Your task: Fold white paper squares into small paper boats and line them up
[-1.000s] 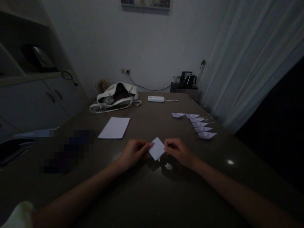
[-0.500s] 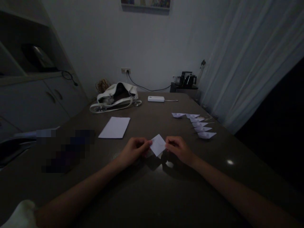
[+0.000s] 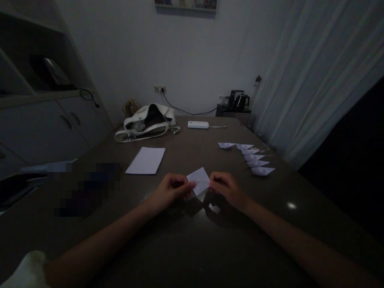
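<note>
A small folded white paper [image 3: 199, 181] is held just above the table, between both hands. My left hand [image 3: 174, 187] pinches its left edge, the thumb lying on the face of the paper. At the right corner, my right hand [image 3: 225, 186] grips it between thumb and fingers. Several folded paper boats [image 3: 258, 163] stand in a row to the right, beyond my right hand. A stack of white paper [image 3: 146, 161] lies flat on the left, past my left hand.
The dark, glossy table [image 3: 192, 248] carries an open white handbag [image 3: 150, 120] at the back left and a white power bank [image 3: 198, 125] with a short cable. Behind the far edge stands a black kettle [image 3: 241, 101]. A sheer curtain [image 3: 312, 80] hangs on the right.
The folded paper has turned a little between my hands, from a diamond to a tilted square. My left thumb has slid further onto its face. The right hand keeps its grip.
</note>
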{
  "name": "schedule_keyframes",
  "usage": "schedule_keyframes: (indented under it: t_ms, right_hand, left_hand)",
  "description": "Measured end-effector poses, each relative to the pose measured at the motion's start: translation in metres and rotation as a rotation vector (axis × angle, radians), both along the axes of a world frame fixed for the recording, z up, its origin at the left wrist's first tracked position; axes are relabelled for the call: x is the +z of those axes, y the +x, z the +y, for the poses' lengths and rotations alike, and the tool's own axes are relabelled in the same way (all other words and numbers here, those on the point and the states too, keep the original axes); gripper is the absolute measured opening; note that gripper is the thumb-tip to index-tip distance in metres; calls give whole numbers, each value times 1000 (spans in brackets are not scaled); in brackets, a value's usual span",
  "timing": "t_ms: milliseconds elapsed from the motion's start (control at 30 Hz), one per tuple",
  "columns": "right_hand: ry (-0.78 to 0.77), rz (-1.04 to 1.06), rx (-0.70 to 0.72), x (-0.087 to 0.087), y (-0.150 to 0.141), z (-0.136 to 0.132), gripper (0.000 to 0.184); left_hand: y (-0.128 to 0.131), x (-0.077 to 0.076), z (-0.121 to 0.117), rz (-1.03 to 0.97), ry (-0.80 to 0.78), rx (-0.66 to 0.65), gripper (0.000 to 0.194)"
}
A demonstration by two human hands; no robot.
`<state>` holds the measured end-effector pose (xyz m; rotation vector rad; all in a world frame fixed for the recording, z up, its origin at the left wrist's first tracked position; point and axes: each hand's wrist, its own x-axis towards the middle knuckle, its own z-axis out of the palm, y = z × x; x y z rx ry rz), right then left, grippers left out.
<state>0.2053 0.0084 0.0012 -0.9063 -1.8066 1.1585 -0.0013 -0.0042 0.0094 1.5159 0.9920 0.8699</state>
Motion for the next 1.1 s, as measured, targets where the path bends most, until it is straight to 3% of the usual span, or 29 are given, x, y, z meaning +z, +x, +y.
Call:
schedule_keyframes:
  t_ms: [100,300,533,867,1100]
  right_hand:
    - [-6,8,5,1,0,-1,23]
    - [8,42,-8,1,-1,-2,23]
    - [-52,52,19,-1,-2,-3,23]
    - [-115,-49,176,-6,1,-3,33]
    - [-47,-41,89,-3,-1,-3,31]
  left_hand:
    - [1,-1,1,-21,6,0,37]
    - [1,-6,4,25,7,-121,43]
    - [-3,-4,2,107,34,-105,39]
    - [-5,-7,4,64,-34,-258,37]
    - [-2,-8,4,112,-11,-289,41]
